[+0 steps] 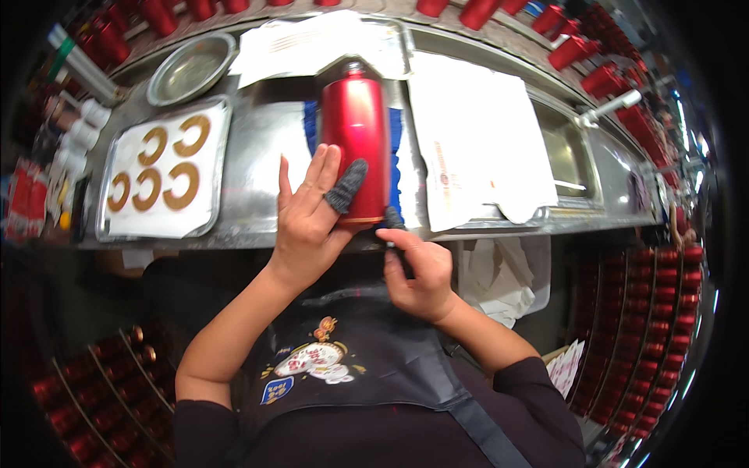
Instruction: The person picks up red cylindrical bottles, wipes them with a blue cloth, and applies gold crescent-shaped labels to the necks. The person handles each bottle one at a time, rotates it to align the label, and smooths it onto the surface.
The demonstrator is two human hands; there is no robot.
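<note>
The red bottle lies just beyond the hands, neck pointing away, its base close to the near edge of the table. It could slip over that edge or roll, I judge, if the left palm let up or pushed unevenly; a bare finger might also smudge the shine. The left hand is spread, pressed to the bottle's left side (one finger wears a grey cover). The right hand is curled by the base, thumb and finger nearly together; whether they pinch anything I cannot tell. Blue cloth shows either side of the bottle. Left of the hands sits a tray of gold C-shapes, a bowl beyond it; to their right, white sheets.
</note>
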